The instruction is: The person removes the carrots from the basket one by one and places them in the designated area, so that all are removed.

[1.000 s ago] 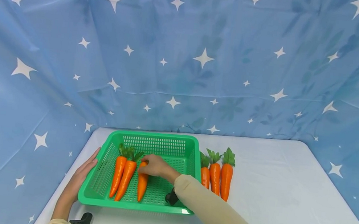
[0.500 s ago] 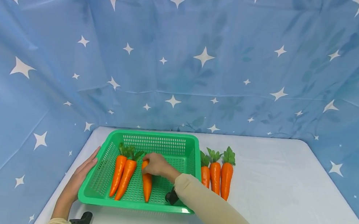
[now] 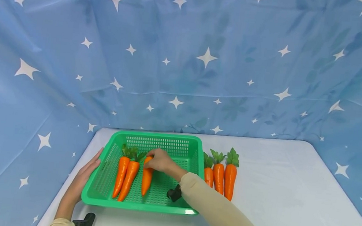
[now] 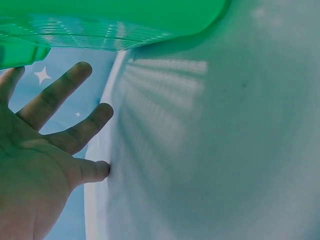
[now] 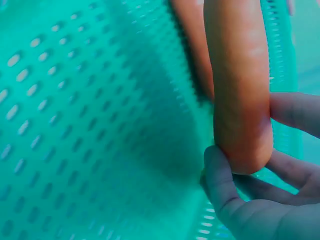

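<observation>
In the head view, my right hand (image 3: 160,161) reaches into the green plastic basket (image 3: 138,207) and pinches a carrot (image 3: 146,183) near its leafy top. The right wrist view shows the thumb (image 5: 220,175) on one side of this carrot (image 5: 240,95) and fingers on the other. Two more carrots with green leaves, one left (image 3: 120,176) and one beside it (image 3: 129,180), lie in the basket's left part. My left hand (image 3: 82,177) rests along the basket's left outer side. Its fingers are straight and spread in the left wrist view, close under the basket rim (image 4: 110,20).
Right of the basket, three carrots (image 3: 229,180) lie on the white table (image 3: 291,198), the nearest partly hidden by the basket rim. A blue curtain with white stars (image 3: 185,73) hangs behind. Black camera mounts sit at the left wrist (image 3: 85,222) and right wrist (image 3: 174,193).
The carrot in my right hand swung its tip right, then back left, and now sits slightly farther from me. The right hand moved a little away too. My left hand stayed at the basket.
</observation>
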The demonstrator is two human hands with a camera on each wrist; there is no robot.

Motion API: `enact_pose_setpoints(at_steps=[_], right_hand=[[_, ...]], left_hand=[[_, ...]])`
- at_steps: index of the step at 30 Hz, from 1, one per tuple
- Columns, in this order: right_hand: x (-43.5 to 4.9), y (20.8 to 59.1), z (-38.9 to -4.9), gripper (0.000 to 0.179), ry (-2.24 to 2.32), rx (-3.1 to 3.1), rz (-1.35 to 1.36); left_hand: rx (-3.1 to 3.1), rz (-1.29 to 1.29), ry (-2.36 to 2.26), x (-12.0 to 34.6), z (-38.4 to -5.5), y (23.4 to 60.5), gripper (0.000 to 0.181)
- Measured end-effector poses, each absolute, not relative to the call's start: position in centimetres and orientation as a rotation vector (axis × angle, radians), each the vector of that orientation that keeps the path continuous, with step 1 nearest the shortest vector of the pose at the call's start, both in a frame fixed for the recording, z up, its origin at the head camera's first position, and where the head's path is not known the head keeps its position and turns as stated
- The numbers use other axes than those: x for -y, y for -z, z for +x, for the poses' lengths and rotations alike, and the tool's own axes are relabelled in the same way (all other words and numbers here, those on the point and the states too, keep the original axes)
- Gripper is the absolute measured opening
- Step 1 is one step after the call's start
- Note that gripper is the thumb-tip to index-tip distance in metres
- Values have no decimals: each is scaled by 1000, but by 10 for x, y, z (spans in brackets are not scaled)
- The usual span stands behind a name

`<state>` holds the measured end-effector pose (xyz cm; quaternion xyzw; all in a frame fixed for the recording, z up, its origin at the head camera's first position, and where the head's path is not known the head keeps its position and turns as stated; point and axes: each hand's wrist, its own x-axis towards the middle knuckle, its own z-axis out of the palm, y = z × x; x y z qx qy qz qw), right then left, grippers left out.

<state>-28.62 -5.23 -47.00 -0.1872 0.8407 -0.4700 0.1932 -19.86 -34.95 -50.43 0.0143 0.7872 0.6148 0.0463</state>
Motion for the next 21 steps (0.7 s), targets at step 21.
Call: enact_pose_setpoints(at_steps=[21], right_hand=[[-15, 407, -290, 51, 1705, -2043, -452]], left_hand=[[-2402, 16, -1871, 348, -200, 505, 62]])
